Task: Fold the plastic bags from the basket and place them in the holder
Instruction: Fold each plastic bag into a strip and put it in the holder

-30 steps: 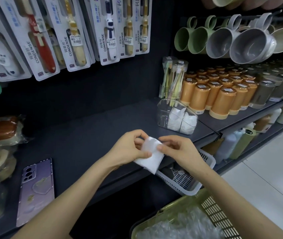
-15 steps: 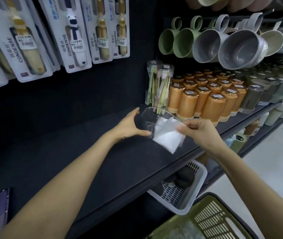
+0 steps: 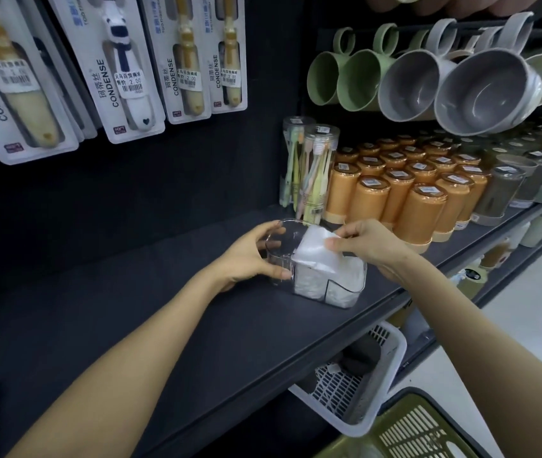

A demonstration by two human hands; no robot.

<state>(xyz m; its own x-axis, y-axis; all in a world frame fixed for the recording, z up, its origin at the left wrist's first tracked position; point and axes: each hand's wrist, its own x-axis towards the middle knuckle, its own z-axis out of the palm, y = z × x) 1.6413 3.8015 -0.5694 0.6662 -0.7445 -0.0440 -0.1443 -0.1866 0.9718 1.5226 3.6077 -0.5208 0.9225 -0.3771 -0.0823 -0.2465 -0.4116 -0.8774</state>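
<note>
Holding a folded plastic bag (image 3: 312, 254) over the clear holder (image 3: 345, 300) on the dark shelf (image 3: 131, 309): the right hand (image 3: 373, 247) pinches the white square at its upper corner between thumb and fingertips, so that it hangs tilted across the holder's rim, lower edge at the mouth of a compartment; whether it touches the bags beneath cannot be told. The left hand (image 3: 250, 257) curls round the holder's empty left end, thumb on the near wall, fingers at the far rim, apparently steadying it. Other folded bags (image 3: 307, 287) fill the right-hand compartments. The green basket (image 3: 405, 434) lies at lower right, below the shelf edge. By its look the bag is very light, thin and slippery, its folds likely to spring open if released loosely; a pinch across all layers near an edge seems the surest hold.
</note>
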